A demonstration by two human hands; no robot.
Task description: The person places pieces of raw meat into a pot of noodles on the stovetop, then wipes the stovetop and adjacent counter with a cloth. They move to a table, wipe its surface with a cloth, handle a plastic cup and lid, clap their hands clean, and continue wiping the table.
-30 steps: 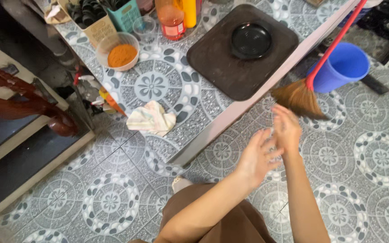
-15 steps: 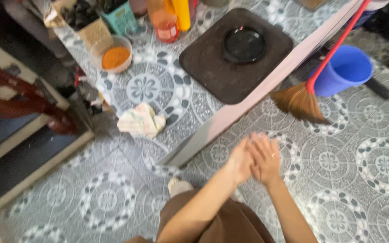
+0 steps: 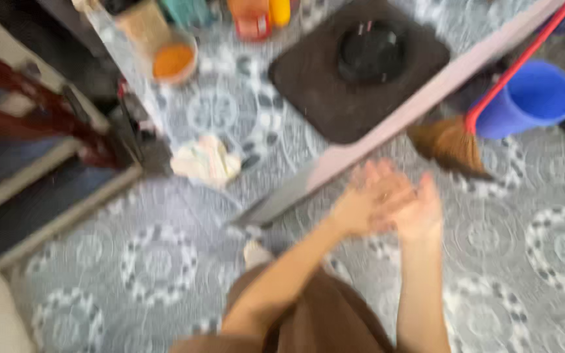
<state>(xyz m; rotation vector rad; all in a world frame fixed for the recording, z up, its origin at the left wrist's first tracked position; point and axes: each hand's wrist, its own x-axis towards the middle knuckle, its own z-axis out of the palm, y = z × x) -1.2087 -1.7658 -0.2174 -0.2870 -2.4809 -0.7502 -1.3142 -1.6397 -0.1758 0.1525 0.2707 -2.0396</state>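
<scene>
Grey patterned tiles [image 3: 524, 261] cover the floor and the low counter [image 3: 243, 124] alike in the head view, which is blurred throughout. Near the middle of the picture the left hand [image 3: 364, 206] and the right hand [image 3: 420, 212] are held out over the floor, touching each other, the left overlapping the right at the palms. Fingers of both hands are stretched out and loosely spread; neither hand holds anything. Both bare forearms run back toward the near edge, above brown clothing [image 3: 322, 320].

Just beyond the hands, to the right, lies the straw head of a broom [image 3: 449, 147], close to the fingertips but apart from them; its red handle [image 3: 518, 62] slants up to the far right. A blue bucket [image 3: 528, 98] stands beside the broom on the floor. On the counter, far from the hands, rests a dark square mat [image 3: 315, 85] with a round black lid-like thing [image 3: 371, 52] on it. Further left sit a bowl of orange powder [image 3: 173, 60] and a crumpled pale cloth [image 3: 205, 160]. At the far edge stands an orange bottle [image 3: 251, 16].
</scene>
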